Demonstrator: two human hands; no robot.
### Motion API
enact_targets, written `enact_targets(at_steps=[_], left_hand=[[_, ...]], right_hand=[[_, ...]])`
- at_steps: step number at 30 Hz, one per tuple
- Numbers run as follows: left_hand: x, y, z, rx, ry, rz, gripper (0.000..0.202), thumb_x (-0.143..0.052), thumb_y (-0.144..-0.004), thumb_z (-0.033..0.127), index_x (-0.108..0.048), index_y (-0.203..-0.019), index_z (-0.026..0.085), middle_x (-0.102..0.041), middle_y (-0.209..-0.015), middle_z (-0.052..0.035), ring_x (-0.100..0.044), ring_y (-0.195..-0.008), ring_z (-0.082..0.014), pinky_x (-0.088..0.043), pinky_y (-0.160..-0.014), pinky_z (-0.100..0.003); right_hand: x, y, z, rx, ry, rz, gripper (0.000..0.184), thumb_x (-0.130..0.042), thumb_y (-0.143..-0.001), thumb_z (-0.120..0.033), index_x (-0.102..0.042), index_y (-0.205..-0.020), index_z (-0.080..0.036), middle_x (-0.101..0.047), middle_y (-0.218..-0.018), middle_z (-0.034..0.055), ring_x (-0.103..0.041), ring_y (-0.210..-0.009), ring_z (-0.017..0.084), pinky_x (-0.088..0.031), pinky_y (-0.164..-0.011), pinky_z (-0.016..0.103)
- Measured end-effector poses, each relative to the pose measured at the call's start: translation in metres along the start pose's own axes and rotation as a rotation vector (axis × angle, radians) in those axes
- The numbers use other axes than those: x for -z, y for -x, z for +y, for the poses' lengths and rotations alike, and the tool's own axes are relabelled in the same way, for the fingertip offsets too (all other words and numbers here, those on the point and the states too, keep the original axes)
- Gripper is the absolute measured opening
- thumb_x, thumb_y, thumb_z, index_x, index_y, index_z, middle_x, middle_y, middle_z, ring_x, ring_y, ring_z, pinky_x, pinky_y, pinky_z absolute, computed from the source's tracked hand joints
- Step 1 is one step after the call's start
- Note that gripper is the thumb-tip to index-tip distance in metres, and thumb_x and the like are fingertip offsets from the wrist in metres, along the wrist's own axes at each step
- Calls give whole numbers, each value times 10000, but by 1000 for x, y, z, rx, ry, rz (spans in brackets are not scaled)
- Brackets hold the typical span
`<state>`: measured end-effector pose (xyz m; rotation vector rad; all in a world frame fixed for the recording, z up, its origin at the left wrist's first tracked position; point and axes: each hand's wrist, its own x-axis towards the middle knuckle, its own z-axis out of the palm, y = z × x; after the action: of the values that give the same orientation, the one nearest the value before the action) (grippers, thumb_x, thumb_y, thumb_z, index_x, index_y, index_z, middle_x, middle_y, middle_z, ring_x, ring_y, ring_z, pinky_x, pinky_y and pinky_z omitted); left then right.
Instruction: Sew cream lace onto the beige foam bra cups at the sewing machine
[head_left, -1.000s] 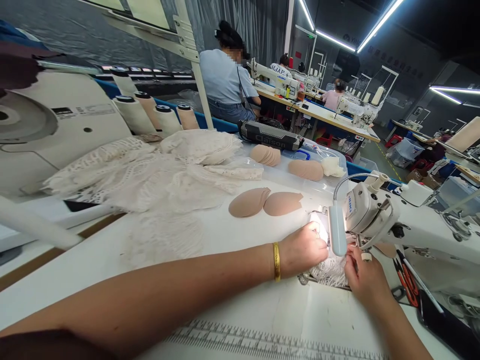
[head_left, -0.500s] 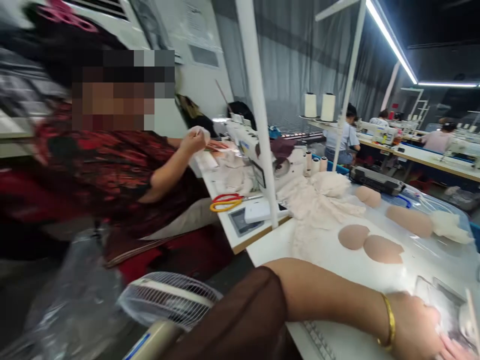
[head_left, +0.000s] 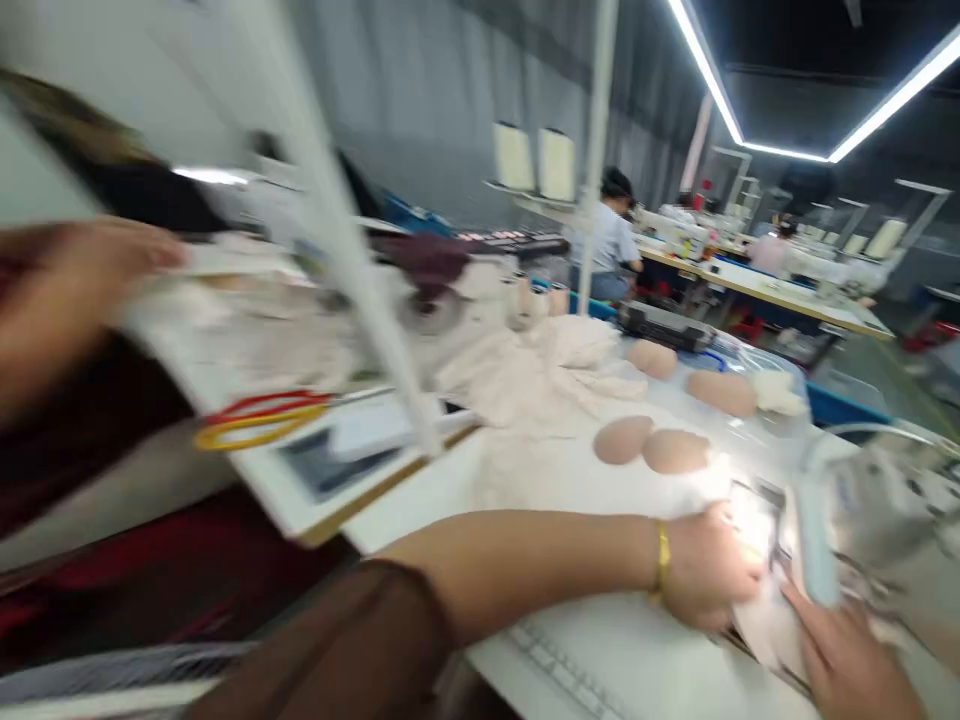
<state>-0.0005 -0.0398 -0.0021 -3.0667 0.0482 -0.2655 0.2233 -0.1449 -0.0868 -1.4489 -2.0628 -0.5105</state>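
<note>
The picture is smeared by head motion. My left hand [head_left: 709, 578], with a gold bangle on the wrist, rests on a piece of white lace fabric [head_left: 765, 620] beside the sewing machine [head_left: 870, 500]; its fingers curl down on the cloth. My right hand [head_left: 847, 655] lies low at the right on the same lace, fingers pressed flat against it. A bright lamp lights the spot between the two hands. Two beige bra cups [head_left: 651, 445] lie just beyond my left hand on the white table [head_left: 570, 640].
A heap of cream lace [head_left: 540, 375] sits mid-table, with more beige cups [head_left: 720, 392] behind. Red and yellow scissors [head_left: 262, 418] lie on the neighbouring table, where another person's arm [head_left: 67, 290] shows at left. A white pole [head_left: 352, 270] crosses the view. Other workers sit far back.
My head has swung back to the right, so the sewing machine and my right hand are in view again. Both hands have stayed on the lace by the machine.
</note>
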Motion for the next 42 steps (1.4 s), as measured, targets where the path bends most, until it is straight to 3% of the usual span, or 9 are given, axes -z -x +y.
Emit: enact_targets(at_steps=[2, 5, 8, 14, 20, 28, 31, 35, 42], left_hand=[[0, 5, -8, 44, 24, 100, 116, -710, -737, 237, -667, -828, 178, -708, -929, -70, -618, -832, -259, -430, -856, -523], [-5, 7, -20, 46, 51, 185, 169, -667, -717, 149, -652, -880, 190, -704, -939, -56, -619, -857, -262, -388, -893, -512], [-9, 8, -20, 35, 49, 216, 201, -646, -701, 92, -646, -873, 194, -708, -924, -50, -623, -867, -252, -360, -909, -479], [-20, 5, -19, -17, 81, 298, 299, -588, -719, 14, -677, -909, 228, -736, -956, -10, -632, -855, -202, -345, -972, -442], [-30, 0, -27, -31, 73, 347, 280, -599, -735, 31, -691, -907, 231, -729, -949, -24, -619, -838, -209, -352, -1016, -476], [-26, 2, -25, -3, 49, 338, 243, -596, -786, 74, -696, -945, 229, -715, -936, -41, -635, -903, -225, -354, -1053, -502], [-25, 2, -24, -6, 59, 339, 243, -589, -774, 64, -696, -921, 226, -718, -931, -36, -645, -909, -228, -341, -1054, -504], [-27, 2, -24, 1, 68, 336, 232, -579, -803, 73, -704, -930, 223, -730, -969, -44, -650, -943, -240, -329, -1057, -514], [-30, 0, -26, 18, 81, 296, 216, -562, -867, 128, -712, -1005, 202, -736, -985, -63, -634, -1013, -252, -307, -1086, -516]], right_hand=[[37, 5, -9, 9, 100, -71, 411, -444, -960, -160, -662, -1288, -276, -782, -1079, 81, -739, -1020, 264, -568, -804, 358], [55, -13, -26, -18, 76, -157, 468, -414, -943, -45, -642, -1298, -248, -769, -1152, 81, -692, -1147, 234, -551, -898, 347], [52, -26, -33, -32, 10, -202, 461, -414, -936, -19, -659, -1257, -240, -761, -1169, 72, -672, -1149, 217, -540, -928, 343], [48, -14, -26, -120, 21, -238, 453, -462, -924, -49, -682, -1273, -238, -750, -1212, 68, -641, -1176, 258, -549, -896, 346], [46, -15, -25, -170, 30, -251, 483, -413, -925, -47, -681, -1282, -232, -728, -1287, 62, -670, -1139, 252, -566, -885, 353], [45, -14, -27, -181, 7, -246, 508, -414, -937, -41, -645, -1348, -227, -713, -1336, 55, -639, -1232, 267, -566, -950, 389], [46, -12, -26, -171, 13, -241, 495, -412, -937, -42, -648, -1332, -225, -723, -1304, 70, -667, -1170, 270, -582, -880, 389], [51, -14, -24, -153, 84, -139, 385, -437, -974, -100, -673, -1257, -211, -758, -1149, 107, -706, -997, 283, -587, -808, 427], [56, -23, -25, -160, 61, 20, 271, -434, -1047, -174, -684, -1147, -203, -774, -1029, 109, -716, -955, 282, -607, -840, 468]])
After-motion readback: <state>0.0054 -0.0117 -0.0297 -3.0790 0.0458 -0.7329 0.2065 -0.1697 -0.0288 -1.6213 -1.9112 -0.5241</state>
